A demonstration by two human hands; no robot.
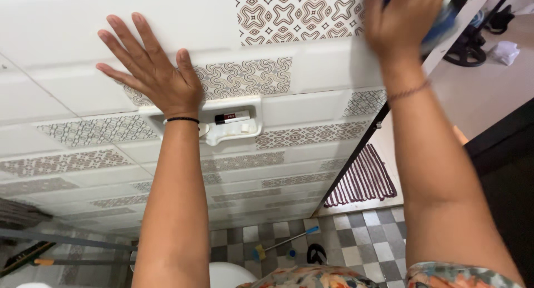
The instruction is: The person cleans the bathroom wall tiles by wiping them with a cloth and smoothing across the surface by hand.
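The left hand (153,71) is flat on the white tiled wall with brown patterned strips (311,65), with its fingers spread wide and nothing in it. A thin black band (182,120) goes round the left wrist. Just below and to the right of that hand is a white soap shelf set into the wall (233,127), and a small black and white tube (232,118) lies in it. The right hand (403,21) is up high on the right, pressed to the same wall. It is blurry, and it is closed round a blue cloth or sponge (442,24); I cannot tell which of the two it is. A thin string bracelet (409,92) sits on the right wrist. Far down below is a grey and white checked floor (367,243). On it lie a brush with a blue and yellow head and a long handle (283,244) and a black sandal (317,254). A purple and white striped mat (364,179) lies past the doorway on the right. A broom with an orange band (30,257) is low on the left.
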